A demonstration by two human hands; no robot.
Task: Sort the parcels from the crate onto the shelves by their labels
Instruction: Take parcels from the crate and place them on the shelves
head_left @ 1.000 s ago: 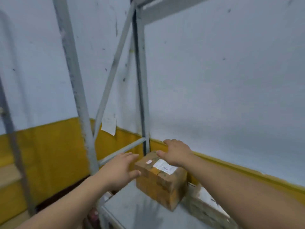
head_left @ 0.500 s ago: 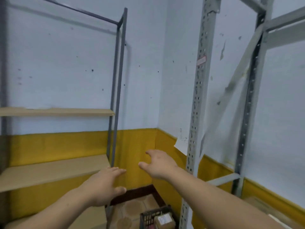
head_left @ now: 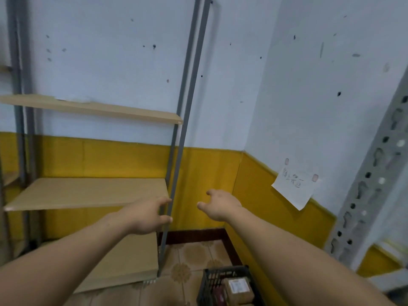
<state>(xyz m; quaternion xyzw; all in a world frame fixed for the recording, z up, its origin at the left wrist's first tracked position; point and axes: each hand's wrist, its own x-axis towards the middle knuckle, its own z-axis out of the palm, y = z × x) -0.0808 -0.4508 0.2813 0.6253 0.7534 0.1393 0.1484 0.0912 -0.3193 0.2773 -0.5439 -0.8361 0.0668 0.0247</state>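
Both hands are held out in front, empty: the left hand (head_left: 145, 214) and right hand (head_left: 220, 205) have loosely spread, relaxed fingers. Below the right hand sits the black crate (head_left: 225, 270), holding what looks like a labelled brown parcel (head_left: 237, 288). Wooden shelves (head_left: 88, 193) stand left of the left hand.

We stand in a plain storeroom: a grey metal rack with light wooden shelf boards (head_left: 88, 192), a perforated grey steel upright (head_left: 371, 184), a black plastic crate (head_left: 208, 286) holding brown cardboard parcels (head_left: 238, 289), and a handwritten white paper note (head_left: 294, 187) taped to the white-and-yellow painted wall (head_left: 309, 107)
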